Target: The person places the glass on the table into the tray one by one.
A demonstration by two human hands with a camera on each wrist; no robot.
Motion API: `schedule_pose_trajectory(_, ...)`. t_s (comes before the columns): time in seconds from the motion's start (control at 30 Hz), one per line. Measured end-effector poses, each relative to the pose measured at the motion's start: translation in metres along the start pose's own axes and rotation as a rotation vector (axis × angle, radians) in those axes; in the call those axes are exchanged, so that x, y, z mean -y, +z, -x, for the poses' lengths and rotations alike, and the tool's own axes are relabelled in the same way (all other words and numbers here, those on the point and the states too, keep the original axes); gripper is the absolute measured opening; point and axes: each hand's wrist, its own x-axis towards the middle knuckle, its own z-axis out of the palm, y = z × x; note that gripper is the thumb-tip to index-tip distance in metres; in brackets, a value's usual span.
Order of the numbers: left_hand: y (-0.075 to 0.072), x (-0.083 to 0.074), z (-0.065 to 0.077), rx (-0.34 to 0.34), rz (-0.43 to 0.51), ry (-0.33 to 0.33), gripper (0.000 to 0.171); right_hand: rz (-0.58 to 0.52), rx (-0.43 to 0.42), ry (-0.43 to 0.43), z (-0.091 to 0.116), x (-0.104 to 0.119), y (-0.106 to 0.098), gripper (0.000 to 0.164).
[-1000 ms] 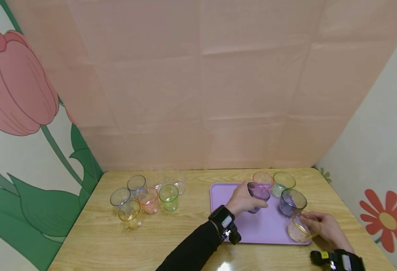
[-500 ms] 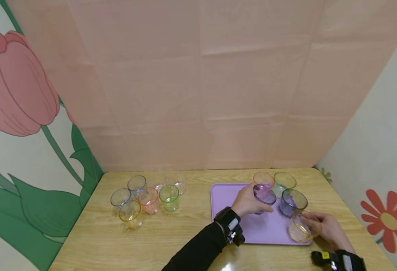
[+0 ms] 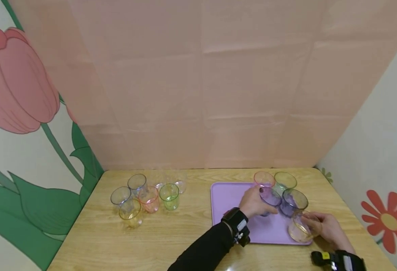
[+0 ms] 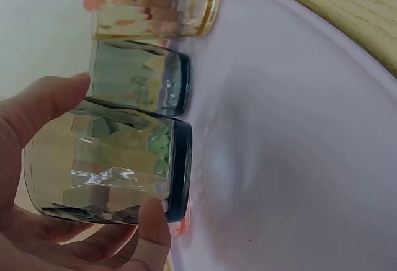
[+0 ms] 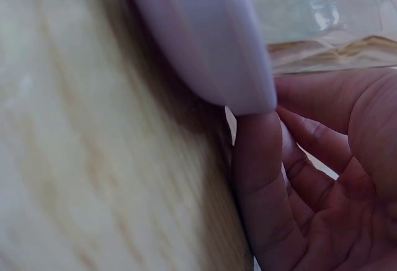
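Observation:
In the head view my left hand (image 3: 255,202) grips a dark-tinted glass (image 3: 271,199) upright over the purple tray (image 3: 266,232). The left wrist view shows thumb and fingers round this glass (image 4: 118,165), its thick base close to the tray; contact is hard to judge. Another dark-tinted glass (image 3: 294,204) stands right beside it. At the tray's front right corner my right hand (image 3: 330,230) holds a yellow-rimmed glass (image 3: 299,231) by its side. Fingers in the right wrist view touch the tray's edge (image 5: 248,91). Behind stand a pink glass (image 3: 264,178) and a green glass (image 3: 285,181).
On the table's left side is a group of several glasses: two blue-rimmed, a yellow one (image 3: 131,216), a pink one (image 3: 149,201), a green one (image 3: 169,197) and clear ones (image 3: 180,184) behind. A pink-beige sheet (image 3: 202,94) hangs along the table's back edge.
My left hand has carried its dark-tinted glass to the right and slightly nearer, up beside the other dark glass. The right hand and the yellow-rimmed glass have stayed put.

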Motion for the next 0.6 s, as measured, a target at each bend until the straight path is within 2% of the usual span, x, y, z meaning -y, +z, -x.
schedule_pose_trajectory(0.13,0.004,0.001,-0.001,-0.003,-0.006,-0.042,0.064,0.002,0.006,0.002,0.000,0.000,0.000,0.064)
schedule_pose_trajectory(0.33,0.011,0.002,-0.001,0.003,-0.010,-0.084,0.061,0.013,0.008,0.010,0.001,0.000,-0.001,0.071)
schedule_pose_trajectory(0.6,0.014,0.006,-0.001,-0.014,-0.023,-0.116,0.069,0.049,0.004,-0.001,0.000,0.001,-0.001,0.072)
